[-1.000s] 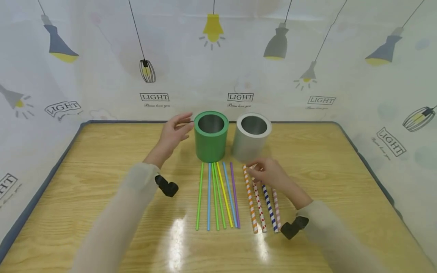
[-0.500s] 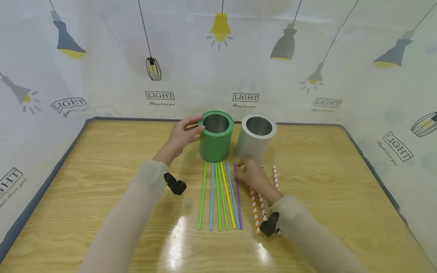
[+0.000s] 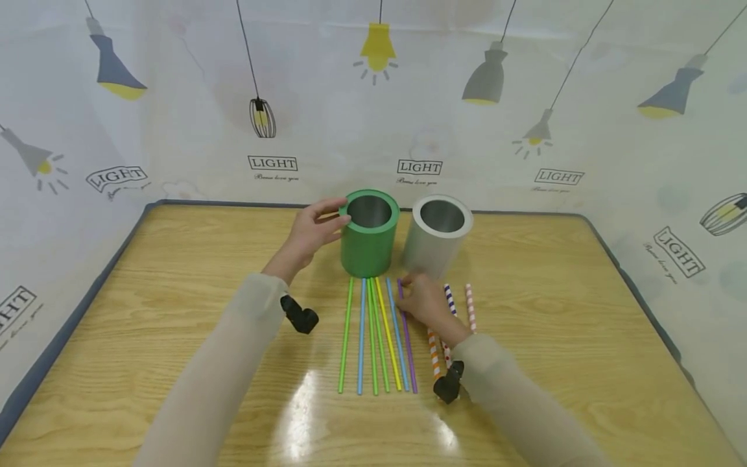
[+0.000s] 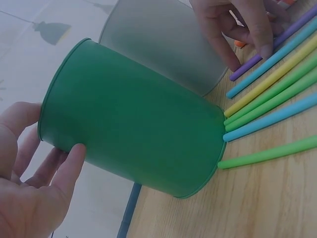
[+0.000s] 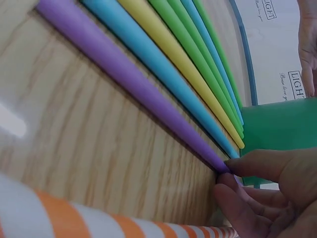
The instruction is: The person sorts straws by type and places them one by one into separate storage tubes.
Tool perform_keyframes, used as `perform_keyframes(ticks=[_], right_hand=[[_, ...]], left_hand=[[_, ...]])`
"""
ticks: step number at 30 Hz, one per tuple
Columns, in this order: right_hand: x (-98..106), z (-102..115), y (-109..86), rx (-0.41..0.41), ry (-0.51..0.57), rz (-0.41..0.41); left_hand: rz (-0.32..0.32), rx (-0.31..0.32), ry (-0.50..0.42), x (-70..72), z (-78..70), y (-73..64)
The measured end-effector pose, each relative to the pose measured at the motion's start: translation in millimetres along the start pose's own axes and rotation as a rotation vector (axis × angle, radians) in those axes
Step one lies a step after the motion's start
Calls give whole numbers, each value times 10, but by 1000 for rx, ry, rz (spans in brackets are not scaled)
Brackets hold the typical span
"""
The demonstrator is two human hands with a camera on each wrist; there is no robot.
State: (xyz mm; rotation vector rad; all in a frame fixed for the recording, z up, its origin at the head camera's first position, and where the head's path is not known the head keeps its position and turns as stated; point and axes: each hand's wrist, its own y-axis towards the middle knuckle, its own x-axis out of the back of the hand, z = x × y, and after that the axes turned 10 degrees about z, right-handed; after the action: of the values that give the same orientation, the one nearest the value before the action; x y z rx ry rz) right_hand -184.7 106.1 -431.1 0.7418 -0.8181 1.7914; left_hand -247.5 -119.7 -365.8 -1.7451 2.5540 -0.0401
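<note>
Both hands are at work: the left hand (image 3: pixel 311 233) rests its fingertips against the rim and upper side of the green can (image 3: pixel 367 250), fingers spread rather than wrapped round it, while the right hand (image 3: pixel 428 300) pinches the far end of the purple straw (image 3: pixel 410 350) between thumb and fingers. That straw lies flat on the table (image 3: pixel 233 363), rightmost of the plain row, its far end near the base of the grey can (image 3: pixel 434 243). Its light blue neighbour (image 3: pixel 399 344) lies just beside it, with the near ends closest, so a sideways swing of the straw could drag that one askew or roll it into the yellow straw (image 3: pixel 389 337). Only the very tip is pinched, so the long free length might droop or twist if lifted, and a loose grip could let it slip. Knuckles so near the grey can risk nudging it; whether they touch it, I cannot tell. On the other side, the orange-striped straw (image 3: pixel 433 353) runs under the right forearm, where a low wrist or sleeve could shift it. Too firm a push from the left fingertips, high on the green can, might tip it.
</note>
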Motion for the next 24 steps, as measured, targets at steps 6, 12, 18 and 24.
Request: perform_keyframes(ticks=[6, 12, 18, 24], right_hand=[[-5, 25, 5, -27, 18, 18], [16, -13, 19, -11, 62, 18], [23, -50, 55, 21, 99, 6], [7, -31, 69, -37, 71, 14]], left_hand=[[-10, 2, -5, 5, 15, 9], [-45, 1, -30, -34, 64, 26], [-56, -5, -38, -24, 65, 34], [-54, 11, -41, -30, 60, 52]])
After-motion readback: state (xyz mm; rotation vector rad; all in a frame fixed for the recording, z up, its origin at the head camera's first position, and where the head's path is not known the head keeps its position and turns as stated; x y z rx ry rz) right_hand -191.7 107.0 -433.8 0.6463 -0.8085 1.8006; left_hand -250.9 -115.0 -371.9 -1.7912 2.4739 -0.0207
